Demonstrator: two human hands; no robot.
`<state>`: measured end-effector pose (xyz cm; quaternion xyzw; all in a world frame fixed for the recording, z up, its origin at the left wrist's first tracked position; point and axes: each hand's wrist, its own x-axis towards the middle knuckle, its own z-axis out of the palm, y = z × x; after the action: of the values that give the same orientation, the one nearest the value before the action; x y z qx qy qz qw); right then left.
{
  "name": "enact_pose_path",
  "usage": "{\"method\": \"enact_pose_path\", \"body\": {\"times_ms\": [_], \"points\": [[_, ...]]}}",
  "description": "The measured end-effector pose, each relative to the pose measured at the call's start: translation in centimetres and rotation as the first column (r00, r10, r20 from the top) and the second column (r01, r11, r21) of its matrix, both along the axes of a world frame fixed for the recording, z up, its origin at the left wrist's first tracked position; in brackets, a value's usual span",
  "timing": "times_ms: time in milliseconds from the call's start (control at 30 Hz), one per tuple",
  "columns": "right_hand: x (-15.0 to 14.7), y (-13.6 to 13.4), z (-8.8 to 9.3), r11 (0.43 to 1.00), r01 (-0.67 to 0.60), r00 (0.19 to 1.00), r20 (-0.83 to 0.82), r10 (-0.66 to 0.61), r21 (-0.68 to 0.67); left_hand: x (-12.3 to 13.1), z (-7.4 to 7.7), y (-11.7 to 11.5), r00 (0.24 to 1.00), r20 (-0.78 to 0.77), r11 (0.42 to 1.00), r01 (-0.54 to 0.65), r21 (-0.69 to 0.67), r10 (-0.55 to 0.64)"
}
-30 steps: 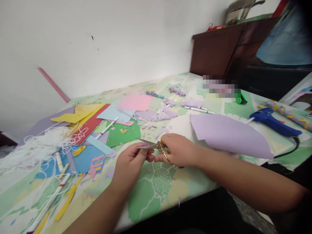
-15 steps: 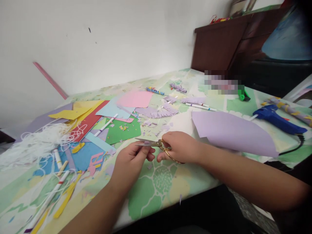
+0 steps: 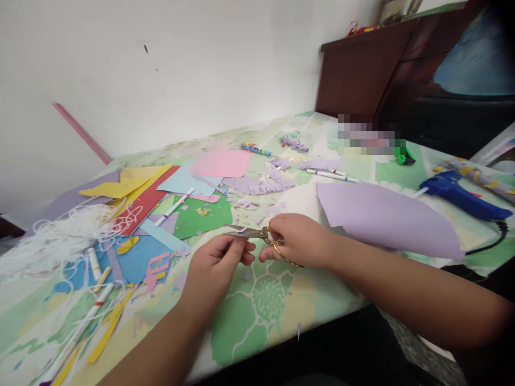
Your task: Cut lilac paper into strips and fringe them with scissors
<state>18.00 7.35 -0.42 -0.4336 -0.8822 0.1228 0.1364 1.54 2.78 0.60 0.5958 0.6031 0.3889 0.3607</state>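
My right hand (image 3: 295,238) grips scissors (image 3: 257,233) by their gold handles, with the blades pointing left and slightly apart. Close by on the left, my left hand (image 3: 219,262) is closed, thumb pressed against the fingers just under the blades. A small pale piece of paper shows at the blades above my thumb; most of it is hidden. Beyond my hands lie a green paper sheet (image 3: 205,217) with tiny scraps on it and a fringed purple paper strip (image 3: 273,186). To the right rests a large curled purple sheet (image 3: 382,217).
A blue glue gun (image 3: 462,195) with a black cord lies at the right. Tangled white string (image 3: 64,241), coloured papers and markers cover the left side. Several thin markers (image 3: 332,176) and fringed rolls (image 3: 255,149) lie farther back, below a white wall (image 3: 201,69).
The scissor blades have come a little closer together at the small paper piece. Both hands stay in nearly the same place.
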Motion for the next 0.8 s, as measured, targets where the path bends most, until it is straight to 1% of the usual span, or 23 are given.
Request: {"method": "enact_pose_path", "body": {"times_ms": [67,167,267,333,467,600,800], "points": [[0.1,-0.1,0.0,1.0,-0.007,1.0,-0.017,0.007,-0.013,-0.1,-0.4,0.0,0.999,0.024,0.998,-0.045,0.045,0.044],[0.1,-0.2,0.1,0.999,-0.019,1.0,-0.016,0.019,-0.041,-0.1,-1.1,0.1,0.988,0.126,0.989,-0.107,0.103,0.094],[0.1,-0.2,0.2,0.998,-0.025,1.0,0.003,0.025,-0.064,0.0,-1.3,0.1,0.982,0.176,0.991,-0.093,0.097,0.075],[0.1,-0.2,0.2,0.997,-0.021,1.0,0.006,0.021,-0.068,0.2,-1.2,0.0,0.985,0.157,0.992,-0.088,0.086,0.074],[0.0,-0.3,0.1,0.997,-0.021,1.0,-0.016,0.019,-0.071,0.6,-0.9,-0.1,0.988,0.098,0.989,-0.123,0.076,0.116],[0.0,-0.4,0.0,0.995,-0.028,0.999,-0.029,0.025,-0.092,1.0,-0.9,-0.1,0.994,0.063,0.994,-0.09,0.056,0.087],[0.1,-0.4,0.0,0.992,-0.04,0.999,-0.015,0.039,-0.118,1.5,-0.3,-0.2,0.991,0.021,0.988,-0.131,0.085,0.13]]}}
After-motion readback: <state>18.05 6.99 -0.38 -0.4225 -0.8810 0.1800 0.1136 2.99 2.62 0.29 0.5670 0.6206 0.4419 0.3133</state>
